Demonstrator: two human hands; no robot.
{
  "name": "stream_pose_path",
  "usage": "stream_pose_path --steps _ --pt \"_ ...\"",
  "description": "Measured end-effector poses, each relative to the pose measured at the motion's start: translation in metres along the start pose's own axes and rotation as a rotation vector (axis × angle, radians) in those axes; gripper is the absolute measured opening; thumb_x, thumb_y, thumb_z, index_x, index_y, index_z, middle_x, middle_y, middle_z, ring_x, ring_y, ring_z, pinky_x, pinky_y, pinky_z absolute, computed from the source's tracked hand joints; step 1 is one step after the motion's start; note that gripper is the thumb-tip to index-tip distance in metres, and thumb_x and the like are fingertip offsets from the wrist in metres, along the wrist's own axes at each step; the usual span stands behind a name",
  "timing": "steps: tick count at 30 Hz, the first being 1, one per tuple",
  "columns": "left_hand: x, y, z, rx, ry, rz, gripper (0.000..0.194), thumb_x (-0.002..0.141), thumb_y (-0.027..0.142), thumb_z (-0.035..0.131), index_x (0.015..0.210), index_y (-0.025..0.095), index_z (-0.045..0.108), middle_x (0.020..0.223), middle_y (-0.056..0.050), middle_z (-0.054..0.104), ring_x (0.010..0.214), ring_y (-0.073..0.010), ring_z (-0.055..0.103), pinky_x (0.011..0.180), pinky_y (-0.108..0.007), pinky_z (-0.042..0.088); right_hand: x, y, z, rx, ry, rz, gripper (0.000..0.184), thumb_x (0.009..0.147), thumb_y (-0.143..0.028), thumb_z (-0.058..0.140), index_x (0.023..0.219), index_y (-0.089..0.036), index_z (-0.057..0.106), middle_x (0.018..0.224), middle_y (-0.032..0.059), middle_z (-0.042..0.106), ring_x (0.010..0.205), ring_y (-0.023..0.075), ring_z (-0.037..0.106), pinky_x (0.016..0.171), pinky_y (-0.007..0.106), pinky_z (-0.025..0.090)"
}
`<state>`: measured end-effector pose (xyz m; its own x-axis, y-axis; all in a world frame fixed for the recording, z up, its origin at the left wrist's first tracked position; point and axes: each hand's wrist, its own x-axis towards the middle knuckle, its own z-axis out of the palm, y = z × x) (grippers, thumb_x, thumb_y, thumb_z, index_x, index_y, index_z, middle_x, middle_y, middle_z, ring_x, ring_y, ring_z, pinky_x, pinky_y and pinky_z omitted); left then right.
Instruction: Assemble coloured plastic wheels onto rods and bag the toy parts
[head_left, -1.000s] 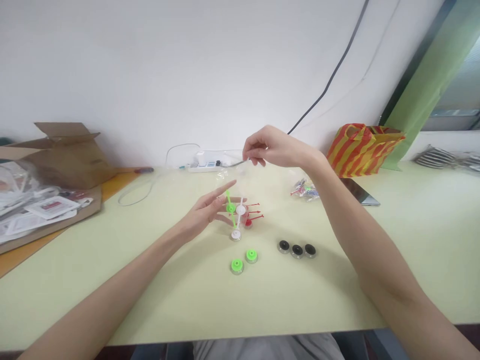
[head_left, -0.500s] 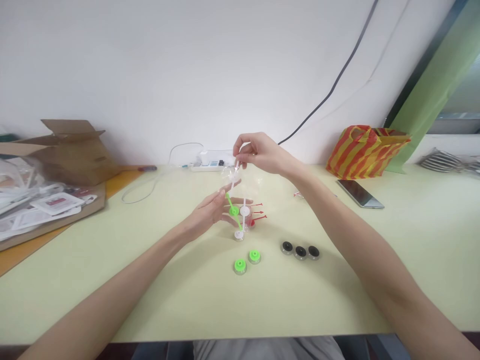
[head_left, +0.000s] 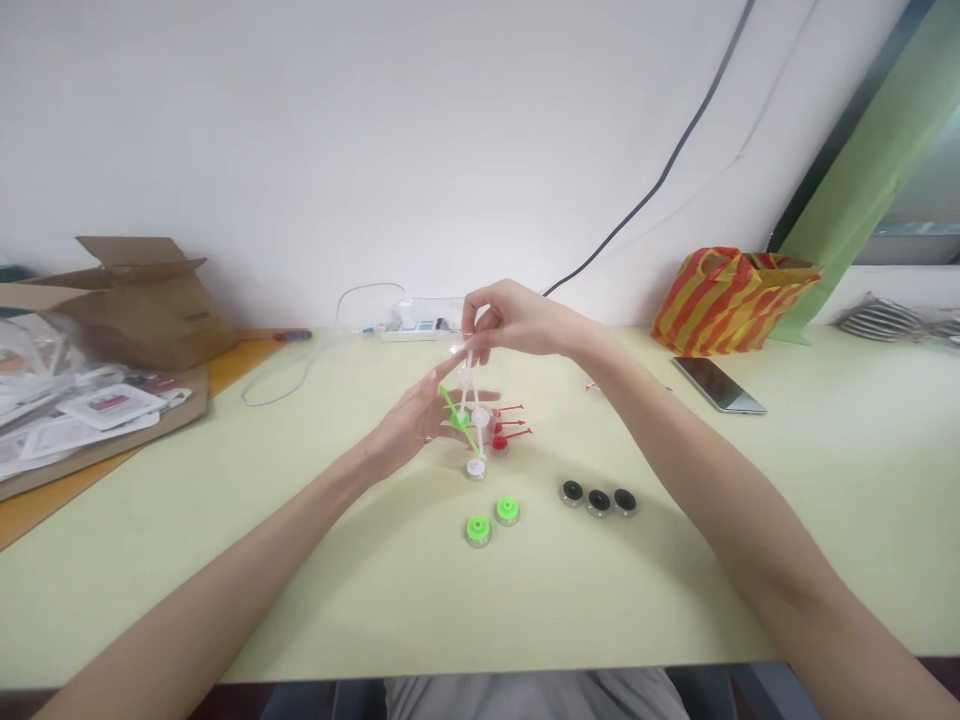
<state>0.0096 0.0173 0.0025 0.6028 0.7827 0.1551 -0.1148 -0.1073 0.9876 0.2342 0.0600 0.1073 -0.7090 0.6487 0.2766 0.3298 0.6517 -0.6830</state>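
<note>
My right hand (head_left: 499,320) pinches the upper end of a thin white plastic stick (head_left: 468,378). A clear, see-through piece shows faintly beside its fingertips. The stick's lower end meets a tilted green stick with a round disc (head_left: 460,418). My left hand (head_left: 412,415) holds this green piece, thumb at its upper end and fingers spread behind it. Beside it stands a white stick with a disc (head_left: 481,418), above a white-topped clear suction cup (head_left: 476,468). Behind them are red cups (head_left: 500,443) and several red arrow-tipped sticks (head_left: 513,423).
Two green suction cups (head_left: 478,529) and three black ones (head_left: 598,501) lie nearer me on the table. A phone (head_left: 720,385) and a striped bag (head_left: 731,300) are at right. A cardboard box (head_left: 142,310), papers (head_left: 112,405) and a power strip (head_left: 412,332) sit along the back and left.
My right hand has come down with the white stick, whose lower end now reaches the green disc. My left hand and the green piece have shifted slightly left.
</note>
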Motion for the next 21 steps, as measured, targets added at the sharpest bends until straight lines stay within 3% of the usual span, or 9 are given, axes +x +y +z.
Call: stream_pose_path --steps 6,10,13,18,20,21 --pt "0.000 -0.003 -0.001 -0.017 0.016 -0.009 0.066 0.104 0.066 0.042 0.163 0.037 0.034 0.143 -0.017 0.067 0.121 -0.0376 0.070 0.101 -0.057 0.053 0.003 0.000 0.009 0.005 -0.204 -0.030 0.007 0.088 -0.011 0.068 0.083 -0.014 0.072 0.073 0.0035 0.076 0.068 0.0143 0.071 0.065 0.025 0.051" --pt "0.001 -0.005 -0.003 -0.026 0.019 0.002 0.064 0.104 0.065 0.042 0.160 0.033 0.039 0.140 -0.019 0.068 0.115 -0.0368 0.072 0.096 -0.054 0.056 0.000 -0.002 0.007 -0.007 -0.281 -0.027 0.017 0.095 -0.021 0.064 0.085 -0.014 0.077 0.075 0.0048 0.078 0.069 0.0137 0.070 0.066 0.025 0.051" --pt "0.001 -0.003 -0.002 -0.049 0.042 0.016 0.068 0.104 0.066 0.043 0.163 0.033 0.033 0.138 -0.019 0.069 0.111 -0.0361 0.074 0.089 -0.051 0.059 -0.002 -0.005 0.002 -0.029 -0.129 -0.050 0.024 0.101 -0.026 0.057 0.095 -0.015 0.077 0.085 0.0065 0.080 0.076 0.0145 0.071 0.069 0.025 0.050" --pt "0.001 0.002 -0.001 -0.081 0.202 0.055 0.080 0.102 0.066 0.049 0.169 0.039 0.015 0.130 -0.015 0.073 0.099 -0.0329 0.077 0.080 -0.048 0.062 -0.006 -0.008 -0.010 -0.271 0.323 -0.100 0.030 0.109 -0.031 0.046 0.110 -0.017 0.073 0.109 0.0097 0.078 0.103 0.0195 0.068 0.087 0.030 0.049" --pt "0.001 0.002 -0.002 -0.091 0.298 0.086 0.083 0.101 0.065 0.051 0.169 0.040 0.012 0.128 -0.014 0.073 0.099 -0.0318 0.077 0.078 -0.045 0.062 -0.008 -0.006 -0.012 -0.501 0.376 0.003 0.024 0.106 -0.025 0.050 0.111 -0.018 0.072 0.115 0.0103 0.076 0.106 0.0221 0.067 0.087 0.032 0.048" --pt "0.002 0.002 -0.003 -0.101 0.346 0.098 0.083 0.101 0.065 0.052 0.169 0.040 0.012 0.128 -0.013 0.074 0.100 -0.0314 0.077 0.077 -0.044 0.062 -0.009 -0.005 -0.011 -0.615 0.322 0.080 0.021 0.103 -0.022 0.054 0.111 -0.018 0.073 0.116 0.0107 0.075 0.105 0.0235 0.067 0.086 0.033 0.048"
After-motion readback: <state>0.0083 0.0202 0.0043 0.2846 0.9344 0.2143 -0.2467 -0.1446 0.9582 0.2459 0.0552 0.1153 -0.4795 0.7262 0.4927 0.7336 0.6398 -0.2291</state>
